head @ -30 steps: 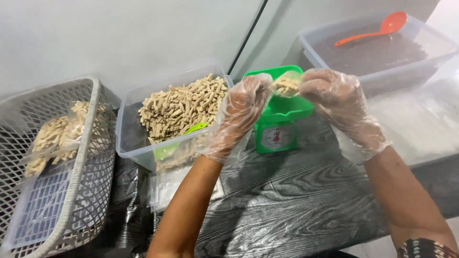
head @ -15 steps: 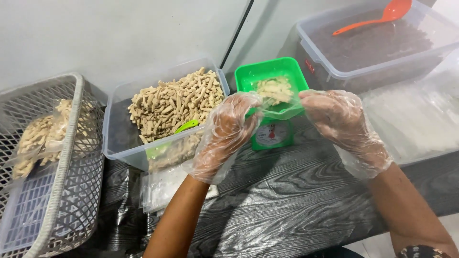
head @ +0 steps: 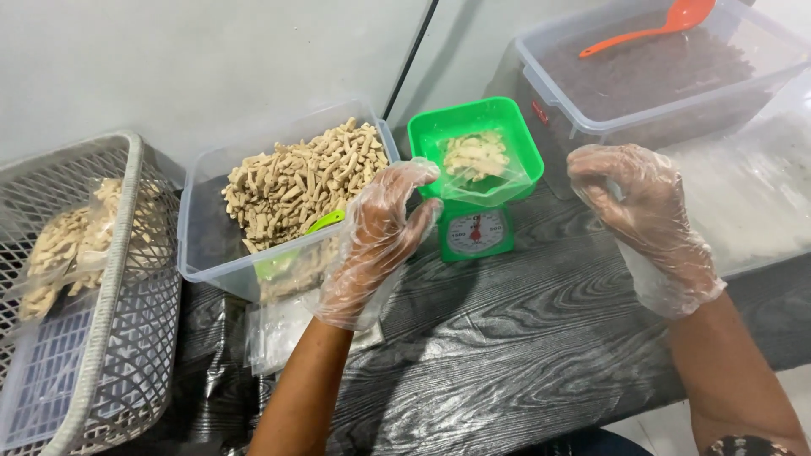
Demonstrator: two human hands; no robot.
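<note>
Two gloved hands above a dark wood-grain table (head: 524,338). Left hand (head: 376,245) in a loose clear plastic glove, fingers slightly apart and gently curved, gripping nothing, fingertips just beside the near left corner of the green tray. Right hand (head: 642,215) likewise gloved, fingers curled inward with thumb and forefinger nearly meeting, nothing visibly pinched between them; well to the right of the scale.

Between both hands, a small green kitchen scale (head: 476,232) with a round dial on its front. On top, a square green tray (head: 439,139), and in it a small clear bag of pale tan snack sticks (head: 475,156).

Left of the scale, a clear plastic tub (head: 203,241) heaped with the same tan sticks (head: 296,181), a green scoop (head: 325,221) poking out at the near wall. Further left, a grey lattice basket (head: 127,279) holding filled clear bags (head: 63,245). Behind the right hand, a larger clear container (head: 549,101) of dark contents with an orange spoon (head: 667,21) lying across the top. Far right, a stack of empty clear bags (head: 752,194). Under the left forearm, a few flat clear bags (head: 274,333) on the table.
</note>
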